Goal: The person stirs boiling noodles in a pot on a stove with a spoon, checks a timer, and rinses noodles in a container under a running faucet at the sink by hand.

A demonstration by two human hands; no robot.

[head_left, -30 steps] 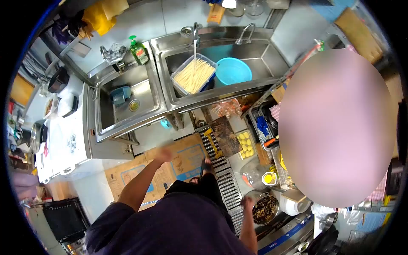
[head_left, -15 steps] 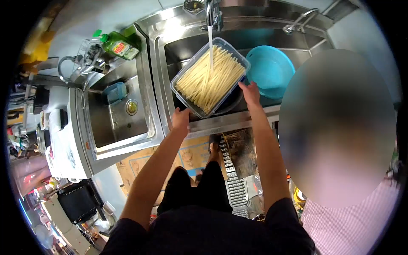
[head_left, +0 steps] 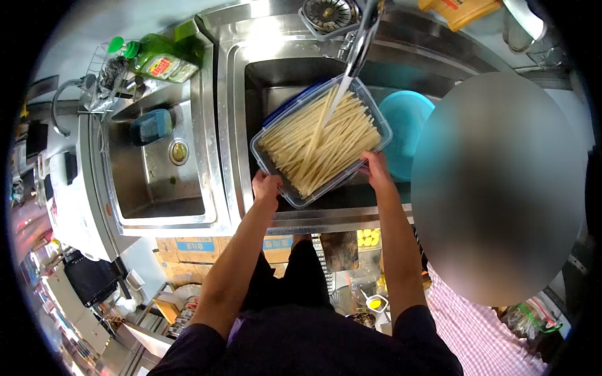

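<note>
A clear plastic container [head_left: 375,109] full of long pale yellow strips [head_left: 323,141] is held at a tilt over the larger sink basin. My left hand [head_left: 267,188] grips its lower left edge. At the lower right edge, the fingers of my right hand [head_left: 376,168] are closed on the rim. A stream of water [head_left: 337,97] falls from the tap [head_left: 361,49] onto the strips. Something dark blue shows behind the container's upper left side; its kind is hidden.
A turquoise basin [head_left: 401,113] sits in the right of the sink. The smaller sink [head_left: 153,200] on the left holds a blue sponge holder [head_left: 150,127]. A green dish soap bottle [head_left: 164,59] lies behind it. Another person in a checked garment [head_left: 467,332] is close on the right.
The view has shifted. The container has turned clockwise, and my right hand has moved lower along its edge. Water still runs onto the strips.
</note>
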